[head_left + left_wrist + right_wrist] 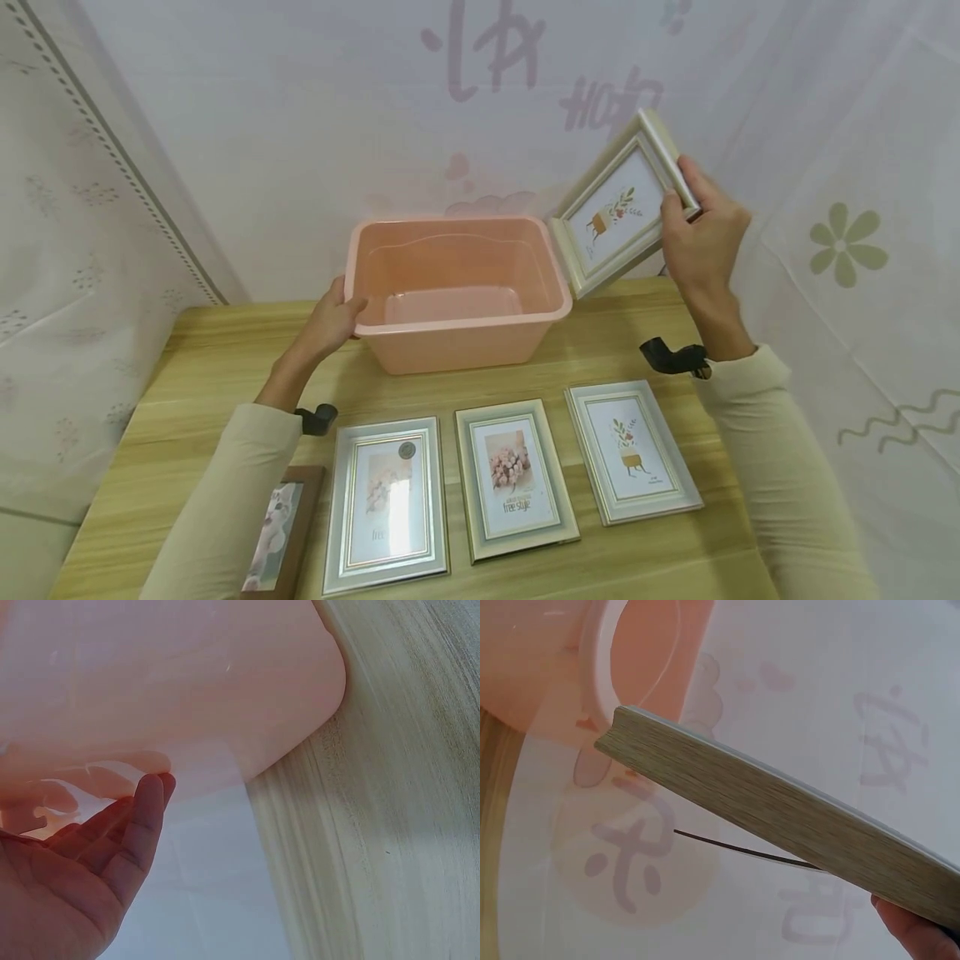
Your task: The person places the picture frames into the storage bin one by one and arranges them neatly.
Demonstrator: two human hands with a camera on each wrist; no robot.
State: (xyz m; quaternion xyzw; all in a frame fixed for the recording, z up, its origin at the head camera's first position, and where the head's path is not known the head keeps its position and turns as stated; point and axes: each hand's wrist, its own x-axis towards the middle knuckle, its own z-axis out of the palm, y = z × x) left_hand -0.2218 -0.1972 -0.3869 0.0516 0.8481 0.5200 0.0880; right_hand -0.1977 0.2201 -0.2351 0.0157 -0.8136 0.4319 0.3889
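Observation:
In the head view my left hand [330,321] grips the left rim of a pink plastic basin [457,346], thumb over the edge and fingers outside. The left wrist view shows those fingers [142,825] against the basin wall [247,690]. My right hand [705,237] holds a pale picture frame [652,142] by its right side, tilted and raised at the basin's right rim. Its print shows a plant in an orange pot. The right wrist view gives the frame's side edge [765,795], with a thin dark strip [742,849] jutting out behind. Whether frame and rim touch, I cannot tell.
Nearer me on the wooden table [202,358] lie a silver frame [341,508], a cream frame [551,475], another plant-print frame [581,425] and a brown frame [300,525] partly behind my left sleeve. A printed white cloth [300,125] hangs behind the basin.

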